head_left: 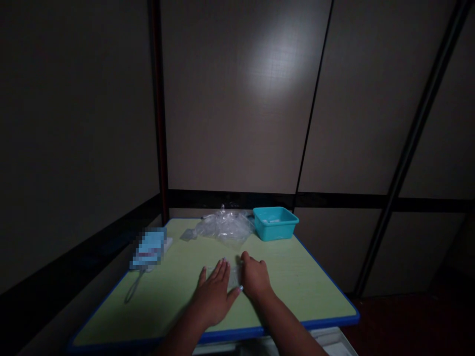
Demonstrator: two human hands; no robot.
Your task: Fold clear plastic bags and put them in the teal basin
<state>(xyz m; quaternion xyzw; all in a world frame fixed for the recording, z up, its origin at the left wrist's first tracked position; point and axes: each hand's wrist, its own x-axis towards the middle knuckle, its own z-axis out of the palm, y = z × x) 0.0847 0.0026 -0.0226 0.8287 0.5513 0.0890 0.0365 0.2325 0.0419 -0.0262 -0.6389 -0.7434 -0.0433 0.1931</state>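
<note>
- The small clear plastic bag (234, 278) lies flat on the table (304, 291), between the hands and partly covered by them; its long axis cannot be told.
- The left hand (214, 295) is palm down, fingers extended over the bag's left part, thumb spread rightward; the right hand (256, 278) is curled at the bag's right edge; whether it pinches anything, I cannot tell; neither is clearly nearer.
- The heap of clear plastic (230, 227) lies beyond both hands; the turquoise basin (276, 231) stands just right of it.
</note>
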